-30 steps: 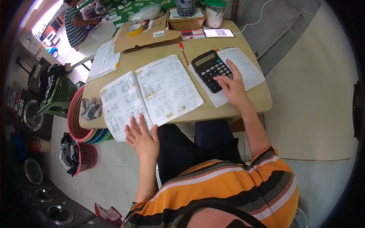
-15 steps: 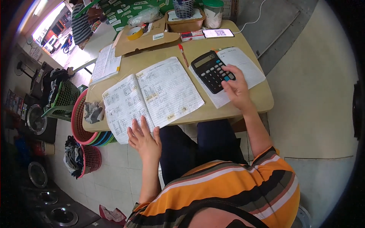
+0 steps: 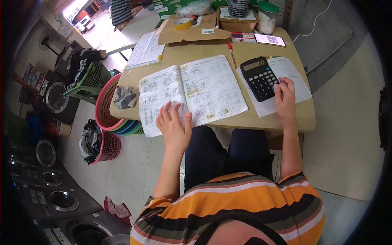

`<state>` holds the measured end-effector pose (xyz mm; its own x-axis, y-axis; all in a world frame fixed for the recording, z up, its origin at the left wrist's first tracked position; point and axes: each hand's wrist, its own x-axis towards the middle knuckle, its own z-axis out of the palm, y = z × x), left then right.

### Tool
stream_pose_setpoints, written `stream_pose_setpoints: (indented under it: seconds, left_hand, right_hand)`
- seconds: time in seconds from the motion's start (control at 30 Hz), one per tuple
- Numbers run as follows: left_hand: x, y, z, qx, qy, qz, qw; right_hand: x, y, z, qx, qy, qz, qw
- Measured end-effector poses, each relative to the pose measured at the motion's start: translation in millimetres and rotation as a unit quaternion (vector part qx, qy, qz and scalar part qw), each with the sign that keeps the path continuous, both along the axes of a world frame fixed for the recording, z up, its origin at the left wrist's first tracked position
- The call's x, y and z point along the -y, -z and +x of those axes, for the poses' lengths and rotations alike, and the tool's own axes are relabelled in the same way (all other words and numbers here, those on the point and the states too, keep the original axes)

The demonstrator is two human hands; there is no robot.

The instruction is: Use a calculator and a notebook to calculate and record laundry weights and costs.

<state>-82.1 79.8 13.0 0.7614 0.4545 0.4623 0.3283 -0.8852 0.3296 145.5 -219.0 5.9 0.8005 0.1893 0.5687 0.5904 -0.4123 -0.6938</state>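
Note:
An open lined notebook (image 3: 216,92) full of handwriting lies on the table, its pages creased. My left hand (image 3: 174,126) rests over its lower edge near the centre fold, fingers spread, holding nothing. To the right, a black calculator (image 3: 259,79) lies tilted on a sheet of white paper (image 3: 300,81). My right hand (image 3: 286,98) is at the calculator's lower right side, fingers bent and apart, the fingertips by its right-hand keys. Whether a fingertip presses a key is hard to tell. A red-capped pen (image 3: 232,56) lies between notebook and calculator.
Along the table's back stand a cardboard piece (image 3: 196,36) with yellow tape (image 3: 182,23), a brown basket (image 3: 239,26), a green-lidded jar (image 3: 267,19) and a lit phone (image 3: 270,39). Papers (image 3: 146,51) and a grey cloth (image 3: 125,98) lie left. Laundry baskets (image 3: 110,145) stand beside the table.
The view has turned, so the table sits further right. My right hand has drawn back from over the keys to the calculator's lower right side. The left hand stays on the notebook.

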Motion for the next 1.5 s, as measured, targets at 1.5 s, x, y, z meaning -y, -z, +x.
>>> stream_pose_setpoints:
  seconds: [1.5]
  left_hand:
    - [-10, 19, 62, 0.035, 0.015, -0.001, 0.999]
  right_hand:
    - [9, 7, 6, 0.2, 0.092, -0.121, 0.968]
